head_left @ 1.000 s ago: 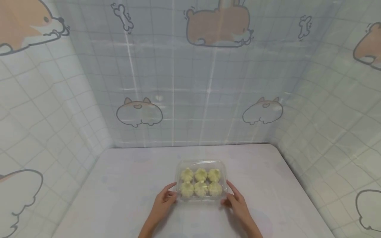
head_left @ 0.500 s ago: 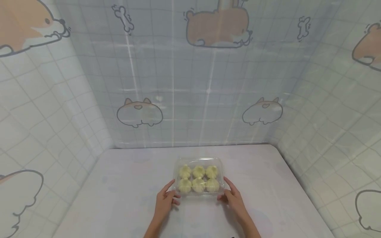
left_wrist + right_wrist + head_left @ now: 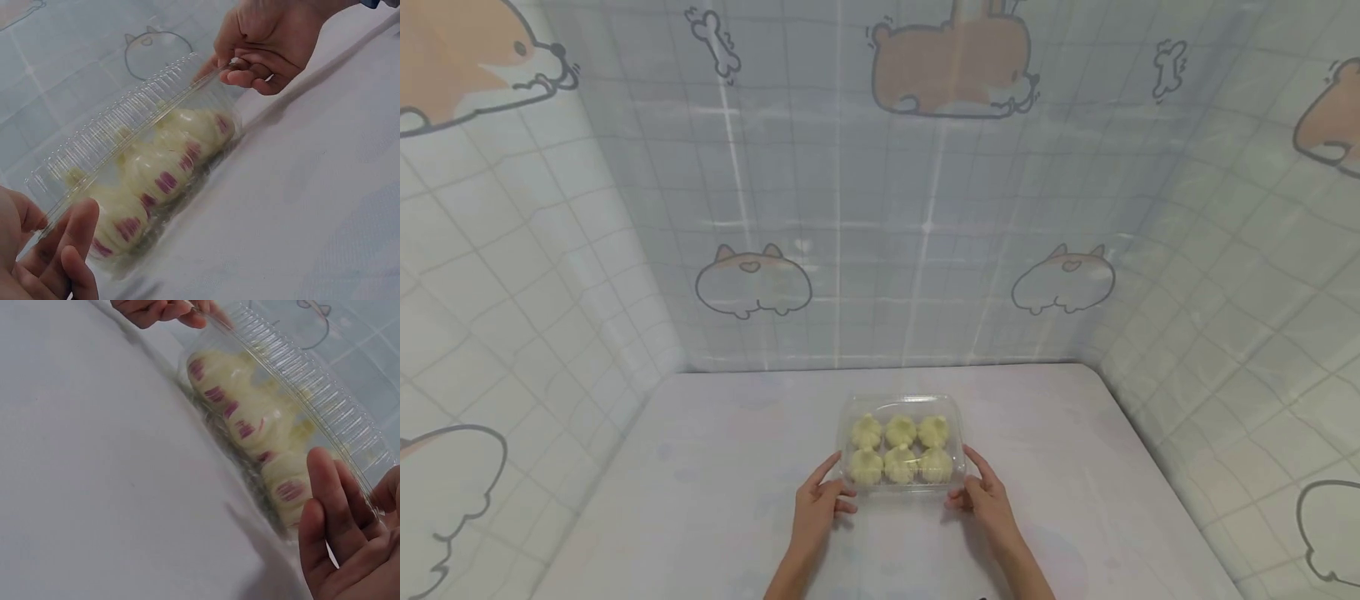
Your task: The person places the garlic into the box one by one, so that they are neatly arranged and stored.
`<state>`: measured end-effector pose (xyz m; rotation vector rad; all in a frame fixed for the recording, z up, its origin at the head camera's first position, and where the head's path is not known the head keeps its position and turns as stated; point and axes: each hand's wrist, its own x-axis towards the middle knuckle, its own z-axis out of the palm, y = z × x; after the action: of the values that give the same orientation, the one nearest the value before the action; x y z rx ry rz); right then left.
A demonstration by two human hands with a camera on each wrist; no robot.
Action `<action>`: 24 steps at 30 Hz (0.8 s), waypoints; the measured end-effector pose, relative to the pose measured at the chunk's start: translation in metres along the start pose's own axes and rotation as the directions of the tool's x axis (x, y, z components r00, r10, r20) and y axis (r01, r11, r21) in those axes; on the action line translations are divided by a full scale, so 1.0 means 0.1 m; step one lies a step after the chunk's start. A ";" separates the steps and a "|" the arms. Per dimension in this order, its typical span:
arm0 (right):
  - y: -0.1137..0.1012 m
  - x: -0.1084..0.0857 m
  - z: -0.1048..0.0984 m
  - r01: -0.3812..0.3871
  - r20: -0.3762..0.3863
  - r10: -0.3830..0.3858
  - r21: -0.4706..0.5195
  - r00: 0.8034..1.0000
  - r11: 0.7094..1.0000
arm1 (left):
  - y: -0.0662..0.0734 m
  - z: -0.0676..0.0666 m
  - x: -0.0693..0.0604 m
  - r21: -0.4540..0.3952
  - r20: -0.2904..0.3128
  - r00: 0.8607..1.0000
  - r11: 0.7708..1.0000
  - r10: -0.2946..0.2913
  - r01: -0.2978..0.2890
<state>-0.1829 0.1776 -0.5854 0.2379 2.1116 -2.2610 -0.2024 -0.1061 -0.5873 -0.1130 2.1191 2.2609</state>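
Note:
A clear plastic clamshell box (image 3: 901, 407) with a ribbed lid lies on the table, its lid down. Inside it sit several pale garlic bulbs (image 3: 901, 465) in two rows, and the wrist views show purple streaks on their sides. My left hand (image 3: 814, 510) pinches the rim at the box's near left corner. At the near right corner my right hand (image 3: 991, 505) pinches the same rim. In the left wrist view the left hand's (image 3: 47, 259) other fingers extend below the rim; the right hand's (image 3: 356, 544) do likewise in its own wrist view.
The table (image 3: 715, 467) has a whitish cover. Tiled-pattern sheets printed with cartoon dogs form a back wall (image 3: 880, 192), a left wall (image 3: 542, 275) and a right wall (image 3: 1232, 275) around it.
Over the first half second the box shifted slightly left and away from me, both hands moving with it. Since then box and hands have stayed almost still.

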 end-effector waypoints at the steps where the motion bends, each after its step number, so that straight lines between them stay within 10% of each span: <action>1: 0.00 -0.01 0.01 0.002 -0.005 -0.002 0.004 1.000 1.000 | 0.00 0.00 0.00 0.004 0.001 1.000 1.000 -0.003 0.003; 24: -0.06 0.01 0.02 -0.008 -0.110 -0.002 -0.088 0.994 0.996 | 0.01 0.03 0.00 0.061 -0.047 0.998 0.998 0.038 -0.035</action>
<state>-0.1849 0.1762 -0.5794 0.3701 2.2559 -2.1942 -0.2030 -0.1036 -0.5867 -0.1292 2.2288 2.2334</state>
